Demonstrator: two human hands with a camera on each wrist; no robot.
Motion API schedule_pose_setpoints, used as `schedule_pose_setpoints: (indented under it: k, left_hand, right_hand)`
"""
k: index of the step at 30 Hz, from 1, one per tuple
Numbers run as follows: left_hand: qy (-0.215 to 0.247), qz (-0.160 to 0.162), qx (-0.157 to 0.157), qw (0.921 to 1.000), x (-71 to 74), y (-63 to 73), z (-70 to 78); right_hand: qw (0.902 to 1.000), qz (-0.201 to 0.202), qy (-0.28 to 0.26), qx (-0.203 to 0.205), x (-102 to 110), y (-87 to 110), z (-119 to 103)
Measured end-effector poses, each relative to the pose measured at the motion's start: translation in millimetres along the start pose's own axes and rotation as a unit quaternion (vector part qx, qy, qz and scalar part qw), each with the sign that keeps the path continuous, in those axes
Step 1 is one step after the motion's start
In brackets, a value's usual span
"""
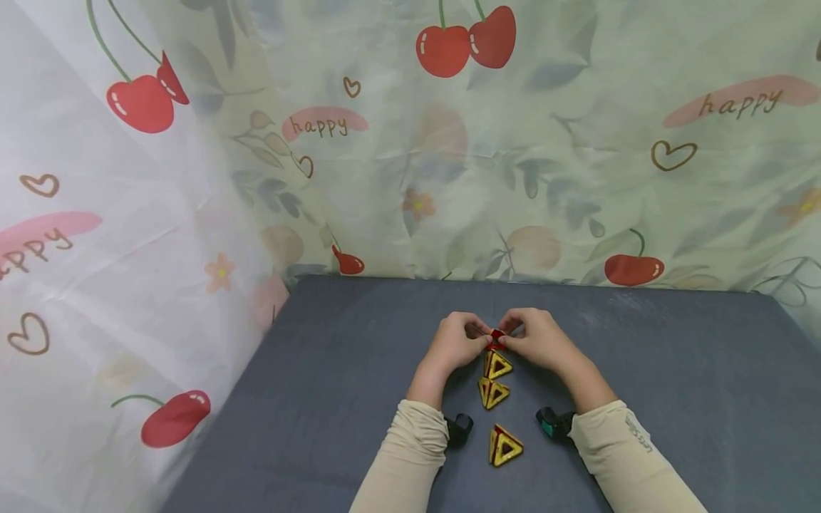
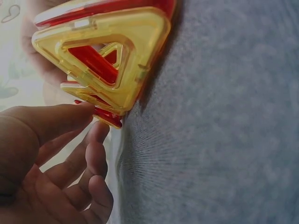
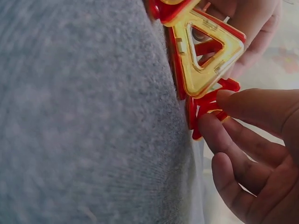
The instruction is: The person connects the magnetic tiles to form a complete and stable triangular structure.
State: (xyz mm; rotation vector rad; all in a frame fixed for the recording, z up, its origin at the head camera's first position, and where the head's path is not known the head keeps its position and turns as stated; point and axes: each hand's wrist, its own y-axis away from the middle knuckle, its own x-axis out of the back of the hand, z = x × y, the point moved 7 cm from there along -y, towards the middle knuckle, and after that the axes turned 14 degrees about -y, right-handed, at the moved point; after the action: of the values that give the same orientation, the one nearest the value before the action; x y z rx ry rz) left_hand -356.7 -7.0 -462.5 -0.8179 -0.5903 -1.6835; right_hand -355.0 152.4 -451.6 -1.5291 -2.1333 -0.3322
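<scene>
Toward the back of the table, in the head view, my left hand [image 1: 454,345] and right hand [image 1: 540,340] meet at a small red triangular magnetic tile piece [image 1: 497,338]. The thumb and fingertips of each hand pinch one side of it. In the right wrist view this red piece [image 3: 202,114] stands low by the tabletop, between thumb and index finger. The left wrist view shows its red edge [image 2: 108,116] at the left fingertips, partly hidden behind a yellow triangle tile [image 2: 133,60]. Just in front of the hands are two yellow-and-red tile pyramids, a farther one [image 1: 499,365] and a nearer one [image 1: 493,393].
A third yellow-and-red pyramid [image 1: 506,446] sits apart, nearer the front, between my forearms. Dark wrist cameras hang inside both cuffs, one on the left [image 1: 459,429] and one on the right [image 1: 554,423]. A cherry-printed curtain [image 1: 449,178] borders the grey table [image 1: 333,399].
</scene>
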Motion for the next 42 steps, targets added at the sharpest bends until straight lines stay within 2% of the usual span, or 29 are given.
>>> schedule_pose_setpoints:
  k: [12,20,24,34,42]
  left_hand:
    - [-0.002,-0.009,-0.001,1.0,-2.0,-0.9,-0.6]
    - [-0.014,-0.063,-0.06,0.9961,-8.0,0.2,5.7]
    - [-0.006,-0.067,-0.067,0.9955,-7.8,1.1,6.5]
    - [0.002,-0.035,-0.036,0.9987,-2.1,-0.8,3.1]
    - [0.0,-0.02,-0.012,0.9997,-1.4,0.2,-2.7]
  right_hand:
    - [1.0,-0.002,0.006,0.007,-2,-0.5,-1]
    - [0.9999,-0.013,0.004,0.01,1,1.9,-2]
    - [0.9998,-0.018,0.007,0.006,2,2.6,-3]
    - [0.9995,-0.024,0.02,0.001,16,6.3,-1]
    - [0.9984,-0.031,0.042,-0.022,33,25.3,8]
